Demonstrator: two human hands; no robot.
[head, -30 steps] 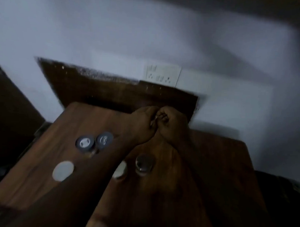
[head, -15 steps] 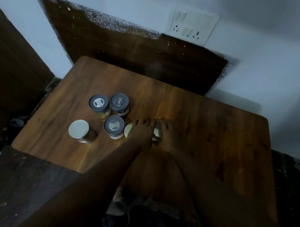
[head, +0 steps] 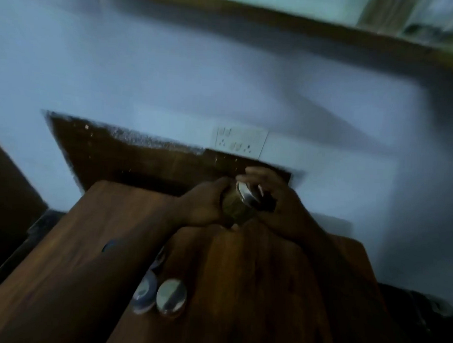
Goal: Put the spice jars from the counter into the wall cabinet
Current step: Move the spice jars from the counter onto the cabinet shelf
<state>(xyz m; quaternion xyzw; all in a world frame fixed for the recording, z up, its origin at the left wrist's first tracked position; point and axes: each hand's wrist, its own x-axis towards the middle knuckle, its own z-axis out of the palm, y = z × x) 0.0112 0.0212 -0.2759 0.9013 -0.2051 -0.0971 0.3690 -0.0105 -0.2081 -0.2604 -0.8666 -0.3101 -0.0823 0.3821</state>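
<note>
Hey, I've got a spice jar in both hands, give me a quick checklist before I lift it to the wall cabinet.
1. Grip: ok, left hand and right hand both hold the spice jar.
2. Lid: ok, the silver lid is on it.
3. Upright: not ok, it tilts toward the right hand.
4. Room in the cabinet: cannot tell, too blurred.
5. Counter finished: not ok, a silver-lidded jar and a grey-lidded jar stand there.

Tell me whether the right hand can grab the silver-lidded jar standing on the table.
Probably not yet: right hand and left hand both grip a raised jar; the silver-lidded jar itself stands uncovered.
</note>
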